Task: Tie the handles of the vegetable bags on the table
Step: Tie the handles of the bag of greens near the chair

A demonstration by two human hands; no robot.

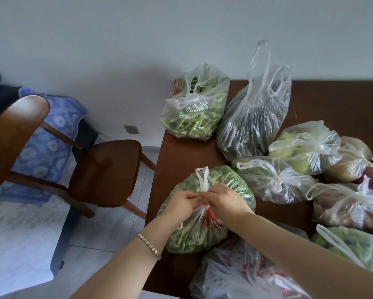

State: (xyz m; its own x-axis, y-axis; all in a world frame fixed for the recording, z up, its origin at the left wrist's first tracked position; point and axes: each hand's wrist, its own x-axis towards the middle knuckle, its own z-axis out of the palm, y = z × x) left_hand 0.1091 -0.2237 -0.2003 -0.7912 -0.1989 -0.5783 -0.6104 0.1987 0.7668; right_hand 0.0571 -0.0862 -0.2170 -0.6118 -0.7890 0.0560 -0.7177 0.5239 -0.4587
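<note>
Where the brown wooden table (174, 152) ends, left hand (181, 201) and right hand (224, 201) together, pinched on white handles (203, 180) of clear plastic greens bag (202, 236).

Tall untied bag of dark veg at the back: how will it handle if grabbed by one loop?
The tall untied bag is thin crinkled film, so probably floppy and slippery. It bulges with dark vegetables, so likely heavy. Lifted by one handle loop, its open mouth would probably sag sideways.
</note>
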